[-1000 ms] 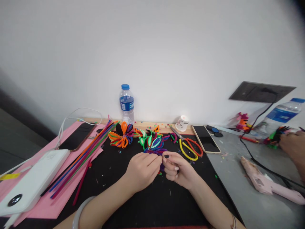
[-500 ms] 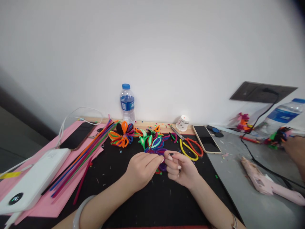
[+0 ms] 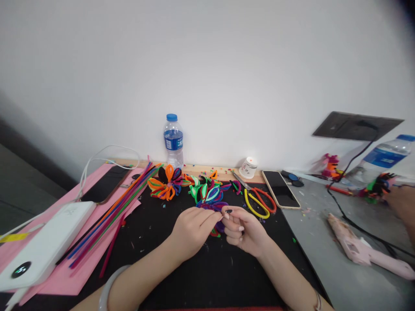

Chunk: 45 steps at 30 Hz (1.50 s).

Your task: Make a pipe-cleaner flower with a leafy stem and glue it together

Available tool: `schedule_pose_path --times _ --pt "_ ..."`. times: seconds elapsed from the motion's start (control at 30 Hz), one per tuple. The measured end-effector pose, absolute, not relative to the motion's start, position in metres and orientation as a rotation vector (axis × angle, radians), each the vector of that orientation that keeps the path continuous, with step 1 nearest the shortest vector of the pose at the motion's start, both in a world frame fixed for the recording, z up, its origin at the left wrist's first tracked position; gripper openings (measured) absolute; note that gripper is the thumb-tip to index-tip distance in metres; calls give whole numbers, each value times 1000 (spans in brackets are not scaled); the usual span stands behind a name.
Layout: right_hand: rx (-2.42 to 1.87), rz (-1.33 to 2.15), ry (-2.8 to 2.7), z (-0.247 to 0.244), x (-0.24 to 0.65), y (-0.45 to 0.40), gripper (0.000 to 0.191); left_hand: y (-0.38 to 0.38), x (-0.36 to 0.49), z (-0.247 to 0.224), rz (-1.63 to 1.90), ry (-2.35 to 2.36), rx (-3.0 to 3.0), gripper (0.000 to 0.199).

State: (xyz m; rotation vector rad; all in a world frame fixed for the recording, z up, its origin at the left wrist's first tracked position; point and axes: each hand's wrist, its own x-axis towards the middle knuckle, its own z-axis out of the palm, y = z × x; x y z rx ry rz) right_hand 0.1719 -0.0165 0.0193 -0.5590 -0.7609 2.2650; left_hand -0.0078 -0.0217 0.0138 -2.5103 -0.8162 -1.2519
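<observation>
My left hand (image 3: pixel 195 230) and my right hand (image 3: pixel 243 229) meet at the fingertips above a black mat (image 3: pixel 181 283). Both are closed in a pinch. A small dark piece (image 3: pixel 228 211) shows at the right fingertips; its kind is too small to tell. Whatever the left fingers pinch is hidden. Just behind the hands lie looped pipe cleaner petals (image 3: pixel 210 194) in green, white, blue and purple, partly covered by the fingers. To their left rests a pipe cleaner flower (image 3: pixel 169 183) in orange, black and blue.
Scissors (image 3: pixel 257 201) with yellow and red handles lie right of the petals, near a phone (image 3: pixel 280 189) and paper cup (image 3: pixel 248 167). Loose pipe cleaners (image 3: pixel 106 220) and a power bank (image 3: pixel 48 244) are left. A bottle (image 3: pixel 173 142) stands behind. At right are a pink glue gun (image 3: pixel 366 250) and another person's hand (image 3: pixel 402 201).
My joined fingertips have shifted very slightly left, and the dark piece at the right fingertips with them. The other person's hand at the right has moved a little. Everything else stays put.
</observation>
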Motion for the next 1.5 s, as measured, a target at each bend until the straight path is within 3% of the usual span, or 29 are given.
schedule_pose_path --times 0.87,1.5 --pt "-502 2332 -717 14 177 -12 12 -19 -6 10 -1354 -958 -2651 15" --pt "-709 2152 -819 19 168 -19 8 -22 -3 11 -1004 -896 -2590 18"
